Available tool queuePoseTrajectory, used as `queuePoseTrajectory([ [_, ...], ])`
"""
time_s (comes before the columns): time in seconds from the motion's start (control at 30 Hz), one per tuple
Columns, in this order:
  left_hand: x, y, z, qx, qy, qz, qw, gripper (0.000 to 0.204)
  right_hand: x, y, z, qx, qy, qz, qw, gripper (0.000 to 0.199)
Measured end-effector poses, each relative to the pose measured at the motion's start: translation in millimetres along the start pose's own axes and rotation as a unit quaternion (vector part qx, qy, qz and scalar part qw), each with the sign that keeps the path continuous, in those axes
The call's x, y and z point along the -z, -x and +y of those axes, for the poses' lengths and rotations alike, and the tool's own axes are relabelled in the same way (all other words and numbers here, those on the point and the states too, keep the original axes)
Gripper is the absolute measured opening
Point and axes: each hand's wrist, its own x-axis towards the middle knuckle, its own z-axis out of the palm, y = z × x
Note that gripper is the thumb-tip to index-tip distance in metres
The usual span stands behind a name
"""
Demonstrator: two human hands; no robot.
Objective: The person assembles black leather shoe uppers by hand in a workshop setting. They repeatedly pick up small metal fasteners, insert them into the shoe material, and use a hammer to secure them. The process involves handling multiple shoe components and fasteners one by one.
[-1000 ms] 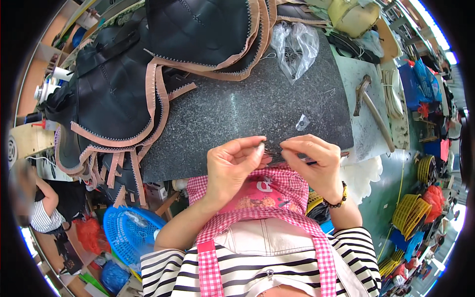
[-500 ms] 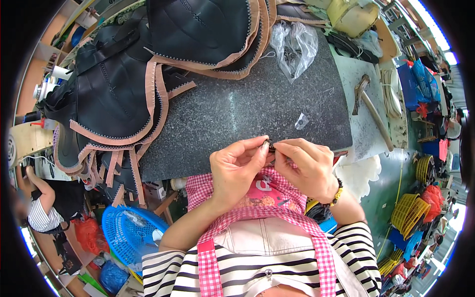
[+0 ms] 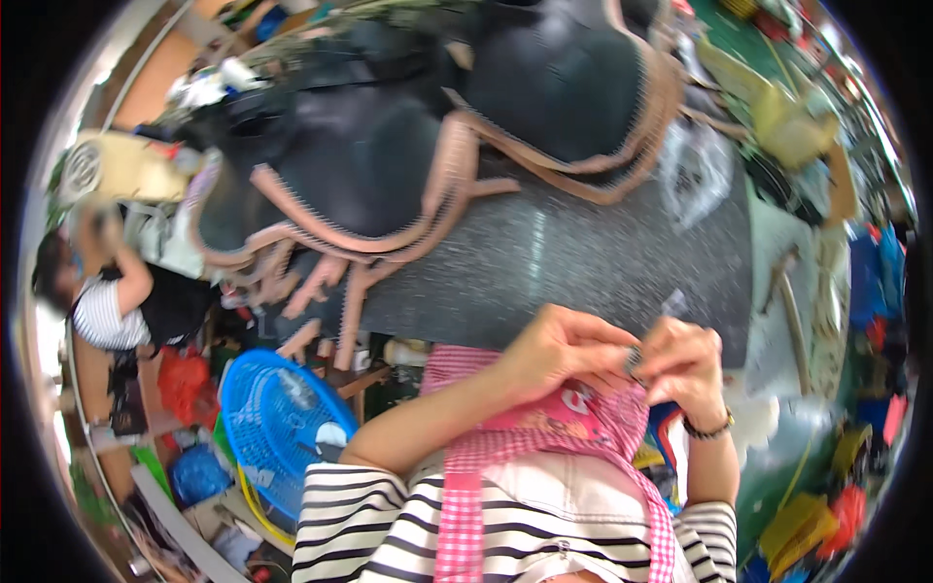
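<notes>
Over the near edge of the dark speckled work mat (image 3: 583, 272), my hands meet in front of my apron. My left hand (image 3: 556, 358) pinches a small dark, metal-looking piece (image 3: 634, 360) between thumb and fingertips. From the other side my right hand (image 3: 688, 361), with a beaded bracelet on its wrist, closes its fingers on the same piece. Blur hides the piece's exact kind. Beyond the hands lie black leather panels (image 3: 360, 165) with tan zigzag-stitched borders, stacked and overlapping. A scrap of clear plastic (image 3: 673, 303) rests on the mat just past my right hand.
A crumpled clear plastic bag (image 3: 696, 170) sits at the mat's far right. Right of the mat lies a hammer (image 3: 789, 301). At lower left stands a blue plastic basket (image 3: 277, 418). A person in a striped sleeve (image 3: 109, 313) works at the far left beside a cream machine (image 3: 126, 173).
The view has swung, so mat, panels and basket appear shifted right or lower. Both hands still pinch the small piece, now farther right in the picture. The picture is blurrier.
</notes>
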Motion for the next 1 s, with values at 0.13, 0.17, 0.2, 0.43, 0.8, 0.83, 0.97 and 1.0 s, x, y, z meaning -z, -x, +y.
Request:
queuePoseTrajectory([
  [0.13,1.1,5.3,5.4,-0.017,0.007,-0.017,1.0,0.025,-12.5,-7.6,-20.9,-0.091,-0.069,0.028,0.993,0.02],
  [0.17,1.9,7.8,8.8,-0.021,-0.003,-0.02,1.0,0.025,-15.7,-11.6,-23.8,-0.102,-0.054,0.03,0.993,0.019],
  [0.2,2.4,8.7,11.9,-0.02,-0.01,-0.02,1.0,0.025,-17.1,-13.1,-27.7,-0.115,-0.034,0.037,0.992,0.018],
  [0.43,22.4,23.8,127.3,-0.326,-0.659,0.202,0.647,0.036,-11.8,-29.1,-32.3,0.016,0.041,0.09,0.995,0.02],
  [0.8,90.9,53.6,265.1,-0.281,-0.803,0.436,0.293,0.02,4.1,-36.4,-4.3,-0.15,-0.089,0.184,0.967,0.018],
  [0.83,64.5,64.9,262.7,-0.277,-0.76,0.453,0.374,0.021,10.7,-31.5,-10.4,-0.142,-0.044,0.186,0.971,0.018],
  [0.97,20.3,144.2,227.2,-0.368,-0.683,0.407,0.482,0.023,23.6,-17.1,-32.4,-0.084,0.058,0.165,0.981,0.02],
  [1.0,12.4,156.3,203.5,-0.343,-0.647,0.43,0.528,0.025,19.2,-20.6,-36.7,-0.039,0.053,0.151,0.986,0.02],
])
